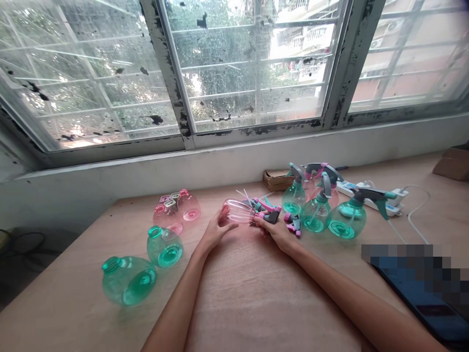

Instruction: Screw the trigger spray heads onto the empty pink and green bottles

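Note:
A clear pink spray bottle (239, 211) lies sideways between my hands, its neck pointing right. My left hand (217, 229) is curled around the rounded base. At the neck, my right hand (276, 231) grips a pink and dark-grey spray head (270, 216); whether the two are threaded together cannot be made out. Behind and beside my right hand lies a pile of loose spray heads (293, 225) in pink, grey and teal, with white tubes (245, 195). Left of my left hand stand open-necked bottles: a green one (164, 247), a larger-looking green one (129, 281) and pink ones (189, 205).
Several bottles with spray heads fitted, such as a green one (346, 220), stand at the right. Behind them lie a white power strip (381, 198) and a cardboard box (276, 181). A phone (421, 303) rests at the near right. Windows line the back wall.

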A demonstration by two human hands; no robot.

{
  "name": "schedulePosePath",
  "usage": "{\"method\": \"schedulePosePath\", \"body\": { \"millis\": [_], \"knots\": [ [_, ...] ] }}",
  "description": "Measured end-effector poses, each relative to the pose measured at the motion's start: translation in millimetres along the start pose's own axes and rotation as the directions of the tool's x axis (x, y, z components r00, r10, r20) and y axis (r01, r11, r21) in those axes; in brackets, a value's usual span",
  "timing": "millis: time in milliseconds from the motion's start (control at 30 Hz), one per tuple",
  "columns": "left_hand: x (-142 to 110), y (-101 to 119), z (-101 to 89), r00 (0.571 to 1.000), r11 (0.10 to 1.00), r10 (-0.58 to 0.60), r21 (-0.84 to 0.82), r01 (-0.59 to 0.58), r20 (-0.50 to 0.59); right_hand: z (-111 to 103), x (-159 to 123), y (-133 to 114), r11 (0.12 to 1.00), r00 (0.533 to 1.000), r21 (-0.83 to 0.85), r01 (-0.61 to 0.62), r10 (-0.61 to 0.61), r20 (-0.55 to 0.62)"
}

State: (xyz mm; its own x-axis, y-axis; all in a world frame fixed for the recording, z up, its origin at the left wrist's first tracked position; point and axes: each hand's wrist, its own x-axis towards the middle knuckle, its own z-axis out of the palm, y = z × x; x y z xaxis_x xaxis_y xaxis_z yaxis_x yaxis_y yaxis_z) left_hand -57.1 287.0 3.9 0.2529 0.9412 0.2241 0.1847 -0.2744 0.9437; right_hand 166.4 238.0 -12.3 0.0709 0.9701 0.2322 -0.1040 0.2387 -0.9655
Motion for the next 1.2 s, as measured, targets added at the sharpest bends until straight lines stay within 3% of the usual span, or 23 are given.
{"method": "schedulePosePath", "body": {
  "millis": [300, 533, 867, 1200],
  "knots": [
    [0.5, 4.0, -2.0, 1.000, 0.998, -0.029, 0.056, 0.028, 0.008, 0.2, 0.2, -0.3, 0.998, 1.000, -0.059, -0.011, 0.012, 0.012],
    [-1.9, 4.6, -1.0, 1.000, 0.999, 0.005, 0.036, -0.006, 0.027, -0.5, 0.2, 1.1, 1.000, 1.000, -0.008, 0.005, -0.005, 0.000],
    [-0.7, 9.9, 0.1, 0.998, 0.991, -0.062, 0.119, 0.057, 0.033, -3.5, 1.2, -0.3, 1.000, 1.000, -0.006, 0.013, -0.013, -0.006],
    [5.7, 3.8, 6.2, 0.999, 0.998, 0.005, 0.060, -0.008, 0.046, -6.3, 7.5, 7.4, 0.999, 0.997, 0.029, 0.039, -0.037, -0.062]
  ]
}}
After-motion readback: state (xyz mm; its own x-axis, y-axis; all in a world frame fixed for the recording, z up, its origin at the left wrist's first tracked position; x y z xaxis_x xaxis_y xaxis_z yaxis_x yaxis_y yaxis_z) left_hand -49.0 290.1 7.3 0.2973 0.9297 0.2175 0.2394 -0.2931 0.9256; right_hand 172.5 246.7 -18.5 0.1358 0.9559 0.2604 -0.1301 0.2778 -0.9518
